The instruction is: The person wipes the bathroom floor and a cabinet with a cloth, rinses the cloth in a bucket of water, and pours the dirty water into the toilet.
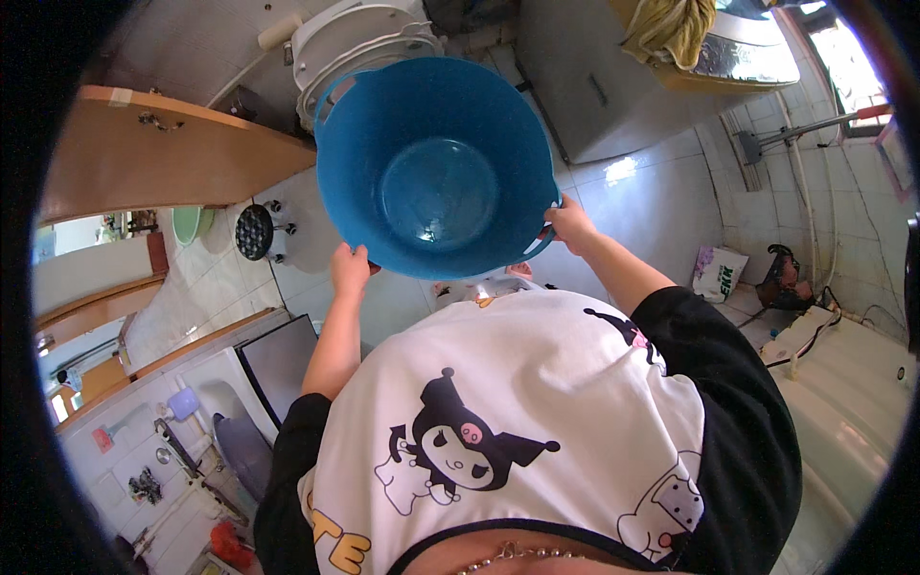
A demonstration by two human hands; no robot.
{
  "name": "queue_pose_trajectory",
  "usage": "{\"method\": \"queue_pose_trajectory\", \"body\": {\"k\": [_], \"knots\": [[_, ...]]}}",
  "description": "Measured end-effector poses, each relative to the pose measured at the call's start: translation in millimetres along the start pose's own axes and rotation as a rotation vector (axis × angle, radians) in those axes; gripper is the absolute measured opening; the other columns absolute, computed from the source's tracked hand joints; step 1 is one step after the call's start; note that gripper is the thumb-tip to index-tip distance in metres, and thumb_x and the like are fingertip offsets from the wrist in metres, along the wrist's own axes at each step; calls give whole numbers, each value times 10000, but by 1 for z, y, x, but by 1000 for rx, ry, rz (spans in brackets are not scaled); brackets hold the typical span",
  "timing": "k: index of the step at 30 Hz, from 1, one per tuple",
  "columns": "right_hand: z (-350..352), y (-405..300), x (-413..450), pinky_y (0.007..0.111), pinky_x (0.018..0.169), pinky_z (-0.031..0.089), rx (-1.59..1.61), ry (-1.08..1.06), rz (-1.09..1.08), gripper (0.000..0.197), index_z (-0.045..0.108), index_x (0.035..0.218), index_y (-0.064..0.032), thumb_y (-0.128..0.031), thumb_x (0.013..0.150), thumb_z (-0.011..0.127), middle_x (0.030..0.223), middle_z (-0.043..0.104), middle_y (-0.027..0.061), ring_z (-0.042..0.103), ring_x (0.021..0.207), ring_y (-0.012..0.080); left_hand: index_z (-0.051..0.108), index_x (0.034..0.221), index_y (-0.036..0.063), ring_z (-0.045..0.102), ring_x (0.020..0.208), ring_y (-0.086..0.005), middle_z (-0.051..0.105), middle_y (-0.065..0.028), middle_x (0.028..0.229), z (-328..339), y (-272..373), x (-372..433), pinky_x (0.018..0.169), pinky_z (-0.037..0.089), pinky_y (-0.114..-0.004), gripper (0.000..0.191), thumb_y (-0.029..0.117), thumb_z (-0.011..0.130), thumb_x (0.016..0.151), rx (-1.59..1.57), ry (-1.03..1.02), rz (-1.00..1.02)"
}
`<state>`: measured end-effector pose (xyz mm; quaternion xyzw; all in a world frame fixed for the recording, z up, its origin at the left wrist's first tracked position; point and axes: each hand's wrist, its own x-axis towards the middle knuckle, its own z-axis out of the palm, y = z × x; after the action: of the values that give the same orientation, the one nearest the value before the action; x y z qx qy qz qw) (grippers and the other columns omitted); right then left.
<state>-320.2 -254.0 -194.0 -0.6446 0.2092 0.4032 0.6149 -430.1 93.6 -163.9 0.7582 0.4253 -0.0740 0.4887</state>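
A large blue plastic tub [438, 194] is held out in front of my body, tilted so that its inside faces me; a little light glints on its bottom and I see nothing in it. My left hand [352, 269] grips the lower left of its rim, thumb outside. On the right, my right hand [568, 224] is closed around the tub's handle. The tub's other handle [336, 93] is at the upper left, with no hand on it.
Beyond the tub stands a white toilet [359, 36]. An open wooden door [194, 158] and a round black stool [254, 232] are at the left. A grey appliance [611, 86] stands upper right, a bathtub [848, 431] lower right, a sink [223, 402] lower left.
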Motion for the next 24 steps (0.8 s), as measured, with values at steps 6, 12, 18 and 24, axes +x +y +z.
{"method": "queue_pose_trajectory", "body": {"k": [6, 12, 18, 24], "knots": [[17, 3, 12, 292, 549, 442, -17, 39, -119, 431, 433, 1191, -104, -56, 768, 497, 882, 553, 70, 530, 685, 158, 487, 928, -24, 603, 742, -232, 567, -138, 913, -10, 1, 20, 581, 545, -355, 129, 63, 438, 847, -91, 22, -41], [37, -5, 15, 302, 574, 443, 36, 34, -124, 448, 426, 1216, -147, -77, 781, 508, 909, 557, 52, 517, 710, 151, 485, 922, -31, 596, 741, -244, 554, -135, 906, -25, 18, 37, 581, 545, -371, 129, 67, 442, 851, -20, 19, -36], [75, -11, 13, 326, 659, 508, 109, 96, -147, 426, 385, 1238, -109, -80, 832, 511, 991, 539, 95, 551, 806, 193, 472, 936, -42, 595, 759, -249, 554, -147, 921, -48, 27, 71, 599, 547, -372, 138, 65, 447, 853, -82, -50, 2], [113, -11, 28, 346, 691, 451, 431, 294, -258, 462, 417, 1230, -170, -119, 795, 563, 1026, 566, 58, 554, 884, 196, 460, 1006, -12, 596, 757, -250, 561, -140, 928, -58, 37, 130, 598, 527, -359, 177, 76, 452, 853, -8, -229, 64]]}}
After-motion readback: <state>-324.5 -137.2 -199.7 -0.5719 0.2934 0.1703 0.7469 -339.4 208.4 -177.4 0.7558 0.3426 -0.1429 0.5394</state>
